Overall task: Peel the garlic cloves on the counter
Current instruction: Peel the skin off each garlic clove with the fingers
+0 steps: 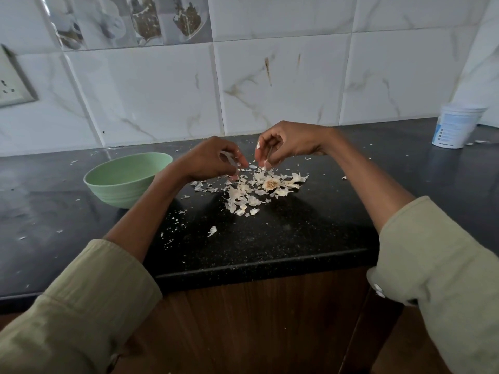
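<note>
Black speckled counter (270, 238) in front of me, glossy, rounded front edge. Dark wood cabinet front (256, 327) under it. Back wall (283, 85) is white marble-look tile, grey-gold veins, brown drip stains right of centre. Printed decorative tile (129, 20) top left. Wall socket (12, 79) at the far left edge. Soft, dim, even light.

Bowl (127, 179) left of peel pile (251, 188) on counter (270, 238), tub (456, 125) far right

Both hands, left hand (213, 160) and right hand (283, 144), pinch papery bits above garlic skins (251, 190) on the black counter (270, 238).
</note>
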